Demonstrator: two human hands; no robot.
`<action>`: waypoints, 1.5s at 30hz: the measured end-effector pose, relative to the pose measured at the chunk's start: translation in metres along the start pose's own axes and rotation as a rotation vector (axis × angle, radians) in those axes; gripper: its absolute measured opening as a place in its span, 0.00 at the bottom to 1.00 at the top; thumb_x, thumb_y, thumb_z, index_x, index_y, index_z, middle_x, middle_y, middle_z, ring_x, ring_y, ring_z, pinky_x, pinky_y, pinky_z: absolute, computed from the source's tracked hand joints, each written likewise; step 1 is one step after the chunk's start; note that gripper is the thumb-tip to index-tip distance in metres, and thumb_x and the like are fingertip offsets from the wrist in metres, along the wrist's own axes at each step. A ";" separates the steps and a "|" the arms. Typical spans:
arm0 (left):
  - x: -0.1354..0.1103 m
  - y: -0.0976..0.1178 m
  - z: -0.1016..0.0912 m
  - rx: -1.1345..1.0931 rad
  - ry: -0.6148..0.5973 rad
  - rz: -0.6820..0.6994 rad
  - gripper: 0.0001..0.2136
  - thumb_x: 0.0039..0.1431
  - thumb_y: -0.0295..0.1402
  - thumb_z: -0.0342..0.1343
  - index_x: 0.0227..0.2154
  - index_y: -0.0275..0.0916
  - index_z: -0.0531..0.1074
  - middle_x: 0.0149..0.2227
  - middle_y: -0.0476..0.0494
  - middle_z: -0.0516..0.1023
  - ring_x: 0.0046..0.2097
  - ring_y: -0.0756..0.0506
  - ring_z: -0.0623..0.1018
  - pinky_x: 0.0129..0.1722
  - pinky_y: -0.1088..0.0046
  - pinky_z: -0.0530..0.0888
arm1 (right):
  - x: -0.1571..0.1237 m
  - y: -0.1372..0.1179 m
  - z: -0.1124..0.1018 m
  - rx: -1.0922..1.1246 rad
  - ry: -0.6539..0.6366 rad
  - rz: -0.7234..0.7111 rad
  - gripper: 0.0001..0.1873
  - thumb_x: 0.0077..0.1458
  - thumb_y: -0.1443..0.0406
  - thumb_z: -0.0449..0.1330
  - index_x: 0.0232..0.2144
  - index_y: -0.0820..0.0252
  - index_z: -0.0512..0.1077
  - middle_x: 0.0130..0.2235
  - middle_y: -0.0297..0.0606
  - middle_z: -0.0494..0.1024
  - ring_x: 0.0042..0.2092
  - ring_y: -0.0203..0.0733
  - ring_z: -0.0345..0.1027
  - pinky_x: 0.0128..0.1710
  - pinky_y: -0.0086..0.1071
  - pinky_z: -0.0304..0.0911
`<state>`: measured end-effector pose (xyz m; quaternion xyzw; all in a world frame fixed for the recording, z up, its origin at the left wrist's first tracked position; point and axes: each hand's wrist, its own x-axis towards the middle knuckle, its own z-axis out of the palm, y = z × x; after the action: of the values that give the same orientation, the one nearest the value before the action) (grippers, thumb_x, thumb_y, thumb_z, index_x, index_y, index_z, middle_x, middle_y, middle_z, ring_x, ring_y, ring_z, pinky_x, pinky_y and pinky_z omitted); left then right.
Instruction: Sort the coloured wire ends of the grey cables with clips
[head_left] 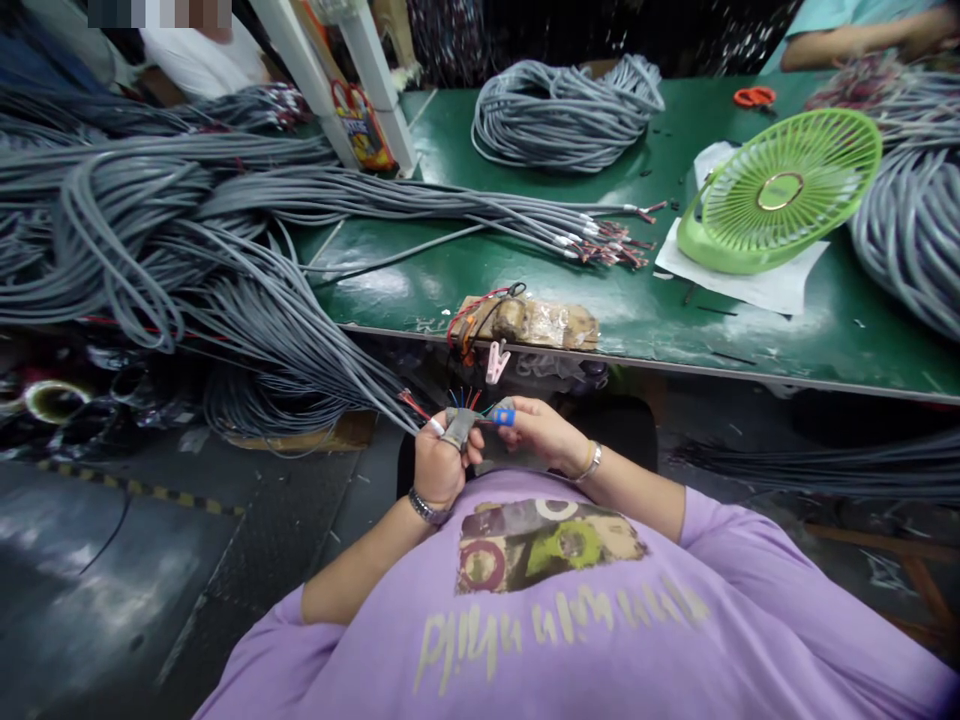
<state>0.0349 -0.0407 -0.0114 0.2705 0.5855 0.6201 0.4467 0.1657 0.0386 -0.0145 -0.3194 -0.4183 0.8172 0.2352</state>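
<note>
Close to my body, in front of the table edge, my left hand (441, 468) is closed on the end of a grey cable (390, 405). Grey tape covers its thumb (460, 425), and thin coloured wires (471, 400) fan out above it. My right hand (541, 432) is pinched on the tips of some of these wires, with blue tape (504, 416) wrapped on a finger. Red wire ends (412, 402) stick out just left of my left hand. A pink clip (496, 362) hangs at the table edge just beyond both hands.
Bundled grey cables (135, 220) fill the left side. More cable ends (592, 240) lie across the green table (420, 285). A coiled cable (566, 115), a green fan (780, 190) and orange scissors (754, 96) stand farther back. A wooden block (555, 325) sits at the edge. Other people work across the table.
</note>
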 end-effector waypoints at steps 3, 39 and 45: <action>-0.002 0.000 0.001 0.032 -0.030 -0.003 0.11 0.54 0.39 0.57 0.23 0.37 0.69 0.18 0.51 0.72 0.15 0.55 0.67 0.13 0.82 0.55 | 0.003 -0.005 -0.001 -0.001 0.084 -0.016 0.21 0.38 0.52 0.69 0.26 0.61 0.69 0.23 0.29 0.68 0.23 0.28 0.57 0.23 0.26 0.57; 0.001 0.011 -0.002 -0.063 -0.189 -0.144 0.11 0.51 0.40 0.60 0.25 0.36 0.70 0.16 0.52 0.71 0.12 0.55 0.65 0.11 0.82 0.57 | 0.023 -0.011 -0.024 0.307 0.194 0.000 0.14 0.45 0.56 0.64 0.27 0.61 0.69 0.24 0.29 0.67 0.22 0.28 0.54 0.22 0.24 0.54; 0.019 0.019 -0.002 -0.121 -0.372 -0.274 0.15 0.44 0.42 0.64 0.22 0.36 0.69 0.12 0.52 0.68 0.10 0.55 0.62 0.09 0.82 0.53 | 0.044 -0.026 -0.027 0.251 -0.104 0.094 0.22 0.50 0.49 0.62 0.33 0.63 0.72 0.29 0.34 0.72 0.24 0.29 0.56 0.22 0.24 0.56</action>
<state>0.0196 -0.0233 0.0027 0.2709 0.4858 0.5272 0.6424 0.1576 0.0956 -0.0195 -0.2641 -0.3088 0.8886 0.2128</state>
